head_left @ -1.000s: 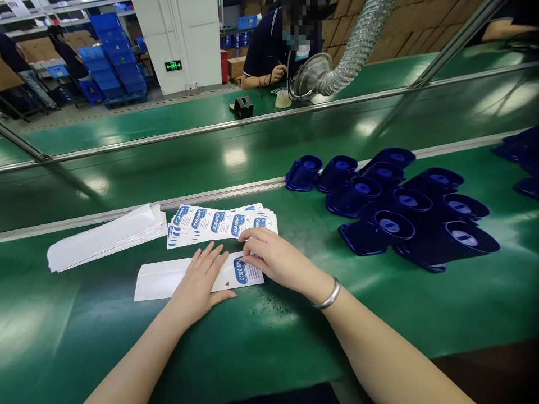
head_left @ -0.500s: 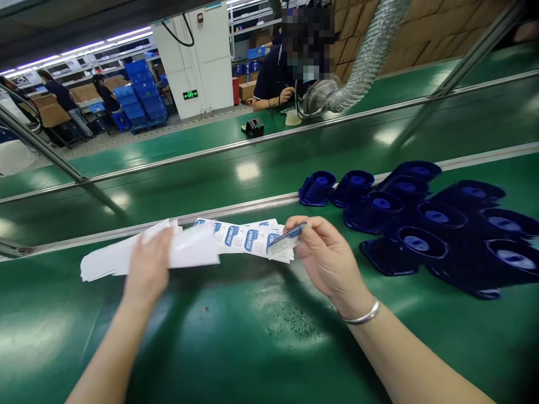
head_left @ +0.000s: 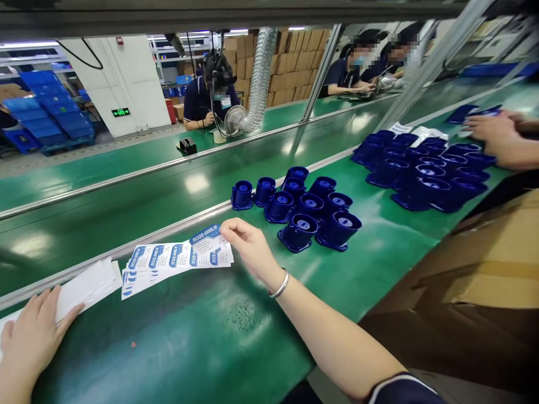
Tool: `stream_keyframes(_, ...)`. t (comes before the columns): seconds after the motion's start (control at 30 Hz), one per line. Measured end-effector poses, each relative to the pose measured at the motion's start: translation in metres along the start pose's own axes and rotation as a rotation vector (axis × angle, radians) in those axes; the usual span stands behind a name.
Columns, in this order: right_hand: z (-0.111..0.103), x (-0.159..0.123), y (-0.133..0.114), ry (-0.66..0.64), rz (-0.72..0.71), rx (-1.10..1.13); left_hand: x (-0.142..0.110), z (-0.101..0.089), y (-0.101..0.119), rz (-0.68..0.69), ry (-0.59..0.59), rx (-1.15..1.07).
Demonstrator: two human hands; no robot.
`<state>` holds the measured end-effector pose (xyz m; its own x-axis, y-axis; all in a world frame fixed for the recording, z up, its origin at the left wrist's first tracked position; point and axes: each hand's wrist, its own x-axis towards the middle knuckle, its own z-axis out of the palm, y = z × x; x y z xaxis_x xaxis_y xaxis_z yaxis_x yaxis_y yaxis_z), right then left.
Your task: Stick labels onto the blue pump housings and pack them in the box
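Observation:
My right hand [head_left: 255, 249] pinches the corner of a blue-and-white label [head_left: 206, 238] marked DC52Q-5000L/H. That label is held above strips of similar printed labels [head_left: 145, 269] fanned out on the green work surface. At the lower left, my left hand [head_left: 36, 328] lies with its fingers spread on a stack of blank white sheets [head_left: 86, 286]. A group of dark blue plastic housings [head_left: 311, 205] stands to the right of my right hand, each with a round opening on top.
More blue housings [head_left: 421, 168] are clustered farther right, near another person's hands [head_left: 492, 132]. A metal rail [head_left: 210, 210] runs behind the labels. An open cardboard box [head_left: 497, 252] is beside the bench at the right. Co-workers sit across the line, one near a flexible duct [head_left: 259, 84].
My view has swung right, bringing in more housings and another person's hands. My left hand has settled on the white sheets. The label in my right hand now shows its printed face.

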<state>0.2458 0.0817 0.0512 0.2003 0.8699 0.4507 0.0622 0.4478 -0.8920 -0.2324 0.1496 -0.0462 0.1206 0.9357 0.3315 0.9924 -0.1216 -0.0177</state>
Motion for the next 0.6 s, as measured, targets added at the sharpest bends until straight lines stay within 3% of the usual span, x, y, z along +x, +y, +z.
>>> stream_keyframes(0.2,-0.045,0.008,-0.012,0.223,-0.154,-0.101,0.005,-0.008,0.005,-0.049,0.012,0.106)
stream_keyframes(0.33,-0.087,0.003,-0.013,0.371,-0.223,-0.304,0.015,-0.016,0.011,0.030,-0.005,0.115)
stream_keyframes(0.5,-0.143,-0.014,0.001,0.333,-0.274,-0.876,0.014,-0.023,0.016,0.082,-0.023,0.053)
stream_keyframes(0.6,-0.165,-0.024,0.009,0.274,-0.227,-1.142,0.015,-0.024,0.030,0.082,-0.040,0.003)
